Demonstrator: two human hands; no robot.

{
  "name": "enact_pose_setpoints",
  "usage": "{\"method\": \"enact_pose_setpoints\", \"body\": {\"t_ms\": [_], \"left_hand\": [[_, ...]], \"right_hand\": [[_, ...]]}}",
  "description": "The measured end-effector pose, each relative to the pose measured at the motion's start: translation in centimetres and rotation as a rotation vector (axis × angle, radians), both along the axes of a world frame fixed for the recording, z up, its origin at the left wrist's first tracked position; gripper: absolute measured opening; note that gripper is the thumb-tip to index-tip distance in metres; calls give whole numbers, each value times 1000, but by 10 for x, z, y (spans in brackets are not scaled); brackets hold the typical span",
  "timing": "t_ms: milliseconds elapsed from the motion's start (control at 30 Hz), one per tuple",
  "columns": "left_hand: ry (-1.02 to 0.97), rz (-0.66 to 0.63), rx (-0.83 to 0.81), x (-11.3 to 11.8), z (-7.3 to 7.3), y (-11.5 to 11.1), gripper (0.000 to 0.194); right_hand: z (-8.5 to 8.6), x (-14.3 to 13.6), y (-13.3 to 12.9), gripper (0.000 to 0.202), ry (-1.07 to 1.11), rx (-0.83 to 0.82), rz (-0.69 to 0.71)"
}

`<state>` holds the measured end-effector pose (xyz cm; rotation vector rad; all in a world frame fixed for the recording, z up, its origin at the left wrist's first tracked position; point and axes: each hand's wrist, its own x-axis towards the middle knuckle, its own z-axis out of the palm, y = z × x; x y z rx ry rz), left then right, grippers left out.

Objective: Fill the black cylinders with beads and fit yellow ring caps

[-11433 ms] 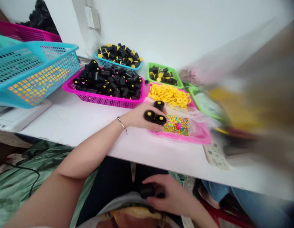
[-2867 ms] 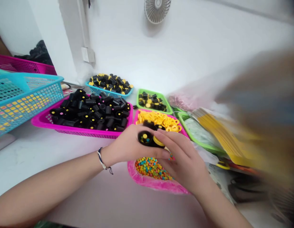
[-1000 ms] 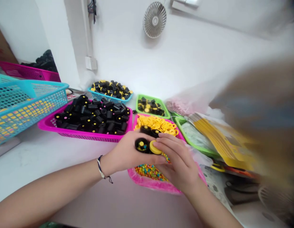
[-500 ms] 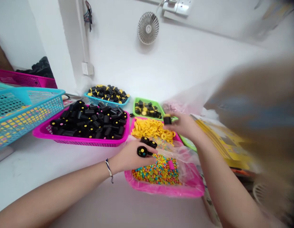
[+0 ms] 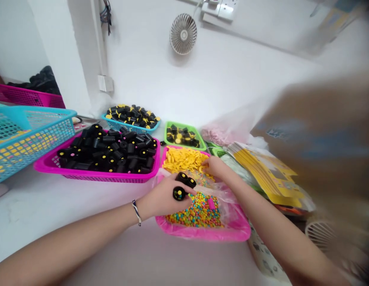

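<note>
Cylinders (image 5: 179,193), three of them, are grasped in the left hand (image 5: 160,200) near colored beads (image 5: 199,212); a loosened grip could drop one there. The right hand (image 5: 216,167) touches yellow discs (image 5: 183,158), its grasp hidden. Farther out: two magenta baskets (image 5: 103,175), one fan (image 5: 183,35); beads and discs, uncountable.

The left hand (image 5: 168,198) holds three black tubes (image 5: 179,193) over a pink tray (image 5: 232,234) of colourful beads (image 5: 199,212). The right hand (image 5: 214,167) touches the yellow rings (image 5: 184,158) behind, and a pink basket (image 5: 113,176) of black tubes stands on the worktop (image 5: 92,206).
</note>
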<state>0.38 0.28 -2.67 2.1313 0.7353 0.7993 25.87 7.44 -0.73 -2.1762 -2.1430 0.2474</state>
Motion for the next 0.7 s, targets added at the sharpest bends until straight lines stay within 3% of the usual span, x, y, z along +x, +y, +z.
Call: {"method": "enact_pose_setpoints", "body": {"t_ms": [67,167,333,367,433,500,700], "left_hand": [[-2,5,9,0,-2,1,27],[-7,12,32,0,-4,2,27],[-22,33,45,0,-4,4,26],[-31,39,58,0,-4,4,24],[-52,62,75,0,-2,4,20],[-55,72,71,-1,0,5,18],[-37,-59,-32,-2,6,6,11]], "right_hand": [[-5,-3,-1,28,-11,28,-13],[7,-13,-15,24,10,103,-9],[37,-56,-84,24,149,331,147],[38,-65,-99,19,212,491,262],[35,-80,-122,15,251,704,525],[27,-87,-132,27,228,789,672],[6,-84,-124,40,212,730,769]]}}
